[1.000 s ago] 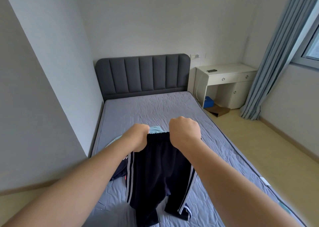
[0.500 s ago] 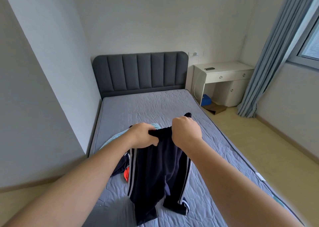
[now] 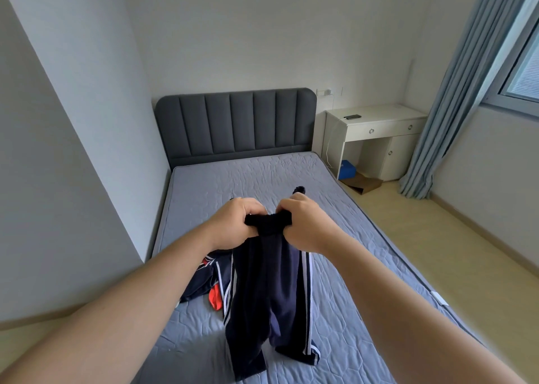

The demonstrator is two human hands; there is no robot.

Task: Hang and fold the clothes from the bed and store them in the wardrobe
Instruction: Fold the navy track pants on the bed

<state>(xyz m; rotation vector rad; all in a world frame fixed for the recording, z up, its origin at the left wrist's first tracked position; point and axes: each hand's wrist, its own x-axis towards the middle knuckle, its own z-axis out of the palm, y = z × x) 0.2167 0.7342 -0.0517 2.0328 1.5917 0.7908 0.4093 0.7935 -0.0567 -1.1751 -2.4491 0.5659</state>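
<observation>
Navy track trousers with white side stripes (image 3: pixel 262 302): the cuffs lie on the near end of the grey-blue quilted bed (image 3: pixel 364 237), and the rest hangs clear of it from the waistband. A crumpled navy garment with red-orange patches (image 3: pixel 204 284) lies on the bed's left side, just beside the hanging legs and partly behind them.

Above mid-bed, the left hand (image 3: pixel 233 223) and right hand (image 3: pixel 309 229) are close together. The fingers (image 3: pixel 253 210) of both are curled tight round the bunched dark waistband and hold nothing else.

My read is that holding it high by the band lets gravity straighten the legs, so the seams line up before a fold or a hanger. The step looks like straightening, not yet folding. The band is still bunched and probably needs spreading flat first.

The task is at an early stage: one garment is in hand and at least one more is on the bed. No wardrobe or hanger is in view.

Further up the bed is bare mattress, free as a folding surface. A dark grey padded headboard (image 3: pixel 236 124) stands at the bed's far end. A white desk worktop (image 3: pixel 376 115) to the right of the bed's head carries a dark phone (image 3: pixel 353 117). A blue curtain (image 3: pixel 455 92) hangs beyond that, well away from the bed.
</observation>
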